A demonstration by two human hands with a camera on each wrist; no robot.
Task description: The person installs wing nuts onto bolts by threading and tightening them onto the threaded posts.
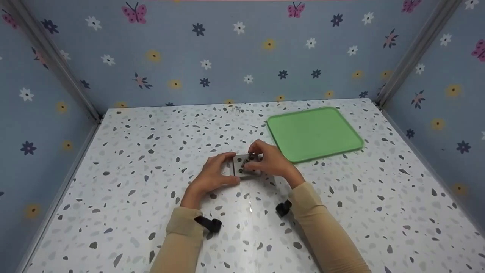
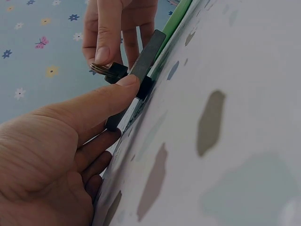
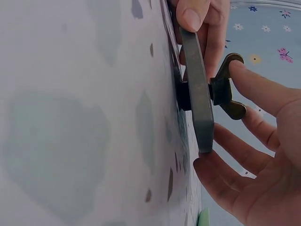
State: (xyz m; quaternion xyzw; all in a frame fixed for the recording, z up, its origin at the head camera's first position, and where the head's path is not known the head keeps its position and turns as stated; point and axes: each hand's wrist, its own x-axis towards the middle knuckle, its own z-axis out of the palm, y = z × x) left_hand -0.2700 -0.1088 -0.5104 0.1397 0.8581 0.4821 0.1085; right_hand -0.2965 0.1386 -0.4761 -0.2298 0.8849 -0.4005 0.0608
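A small grey metal plate (image 1: 247, 174) with several holes lies in front of me, between my two hands. My left hand (image 1: 212, 174) holds it by its left end, thumb on the near edge and forefinger at the far edge. A wing nut (image 3: 222, 90) with brass-coloured wings and a dark hub stands on the plate's upper face. My right hand (image 1: 273, 161) pinches its wings between thumb and finger, while other fingertips rest close to the plate's far edge. Under the plate, a black piece (image 3: 183, 96) shows between it and the table in the right wrist view.
A green tray (image 1: 316, 134) lies on the speckled white table (image 1: 151, 182), just beyond my right hand. Flower-patterned panels (image 1: 227, 53) close in the back and both sides. Black camera mounts (image 1: 209, 224) stick out from both sleeves.
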